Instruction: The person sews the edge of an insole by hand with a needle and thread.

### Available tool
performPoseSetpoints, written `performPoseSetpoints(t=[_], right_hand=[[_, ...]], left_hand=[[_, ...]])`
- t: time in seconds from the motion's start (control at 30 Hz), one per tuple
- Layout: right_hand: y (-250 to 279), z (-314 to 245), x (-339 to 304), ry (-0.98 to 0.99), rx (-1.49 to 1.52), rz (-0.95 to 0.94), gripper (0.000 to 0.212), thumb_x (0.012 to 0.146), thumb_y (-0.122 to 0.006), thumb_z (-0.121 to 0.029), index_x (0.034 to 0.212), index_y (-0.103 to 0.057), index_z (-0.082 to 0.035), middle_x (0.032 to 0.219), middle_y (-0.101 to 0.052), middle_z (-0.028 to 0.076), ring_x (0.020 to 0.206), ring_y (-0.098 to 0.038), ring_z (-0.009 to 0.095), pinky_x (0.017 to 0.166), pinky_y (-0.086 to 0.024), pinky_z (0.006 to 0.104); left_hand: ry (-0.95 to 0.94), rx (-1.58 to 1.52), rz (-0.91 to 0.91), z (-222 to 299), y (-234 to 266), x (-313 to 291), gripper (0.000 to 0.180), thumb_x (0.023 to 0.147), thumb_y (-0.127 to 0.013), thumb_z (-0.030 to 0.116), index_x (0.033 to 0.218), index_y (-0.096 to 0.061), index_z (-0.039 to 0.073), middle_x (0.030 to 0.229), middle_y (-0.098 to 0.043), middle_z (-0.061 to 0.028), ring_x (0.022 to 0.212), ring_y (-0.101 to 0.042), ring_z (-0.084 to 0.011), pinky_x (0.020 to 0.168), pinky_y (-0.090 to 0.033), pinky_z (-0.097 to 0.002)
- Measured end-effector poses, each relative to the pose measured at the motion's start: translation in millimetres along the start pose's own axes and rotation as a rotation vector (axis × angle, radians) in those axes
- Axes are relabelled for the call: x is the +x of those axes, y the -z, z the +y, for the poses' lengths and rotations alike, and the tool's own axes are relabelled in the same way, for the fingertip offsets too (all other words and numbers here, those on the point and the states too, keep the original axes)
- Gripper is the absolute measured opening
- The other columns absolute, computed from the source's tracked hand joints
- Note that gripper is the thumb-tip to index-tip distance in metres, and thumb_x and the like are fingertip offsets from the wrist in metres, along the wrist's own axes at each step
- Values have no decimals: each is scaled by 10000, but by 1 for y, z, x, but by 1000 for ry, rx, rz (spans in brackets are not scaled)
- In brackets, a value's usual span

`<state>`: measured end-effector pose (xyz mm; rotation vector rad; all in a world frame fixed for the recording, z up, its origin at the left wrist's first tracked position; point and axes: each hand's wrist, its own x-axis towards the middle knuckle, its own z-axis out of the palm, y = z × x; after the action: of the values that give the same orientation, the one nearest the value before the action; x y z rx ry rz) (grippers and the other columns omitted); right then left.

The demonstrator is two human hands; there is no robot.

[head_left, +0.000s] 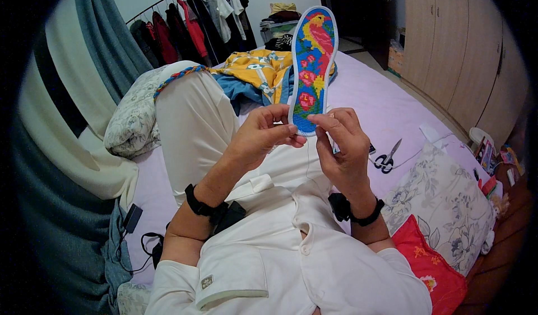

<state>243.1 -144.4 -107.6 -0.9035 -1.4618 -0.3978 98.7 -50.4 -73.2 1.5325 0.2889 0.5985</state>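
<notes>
An embroidered insole (315,63) stands upright in front of me, heel end down, with a white rim and a stitched bird and flowers on blue. My left hand (263,133) is closed on its lower left edge, thumb in front and fingers partly behind. At the lower right of the heel, my right hand (344,138) has thumb and forefinger drawn together against the stitching. Whatever is in that pinch is too small to make out. A thin thread (308,164) hangs below the insole toward my lap. A braided multicolour skein of thread (178,75) lies over my raised knee.
Black-handled scissors (386,159) lie on the pink bedsheet (386,99) to the right. Beyond them are a floral pillow (434,194) and a red cushion (428,259). A yellow and blue quilt (255,71) is bunched ahead; a rolled floral quilt (131,116) sits left of my knee.
</notes>
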Motion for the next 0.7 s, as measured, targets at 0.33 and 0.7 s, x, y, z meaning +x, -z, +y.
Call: performPoseSetpoints(t=[0.33,0.7], right_hand=[[-1,1,-1,6,-28,-3,328,608,-543,117,909,-576,-8,751,-498,126,753,-484,286,620,-409,353],[-24,2,-10,98,-292,-149,293,605,-591,20,897,-563,1,797,-520,137,828,-499,305,709,-402,391]], left_hand=[[14,26,26,1,-2,0,249,785,-562,4,1024,-507,-43,907,-586,-99,781,-619,-153,710,-518,-264],[-37,111,97,-14,-2,7,189,779,-566,-6,960,-524,-44,855,-572,-88,747,-607,-157,703,-521,-262]])
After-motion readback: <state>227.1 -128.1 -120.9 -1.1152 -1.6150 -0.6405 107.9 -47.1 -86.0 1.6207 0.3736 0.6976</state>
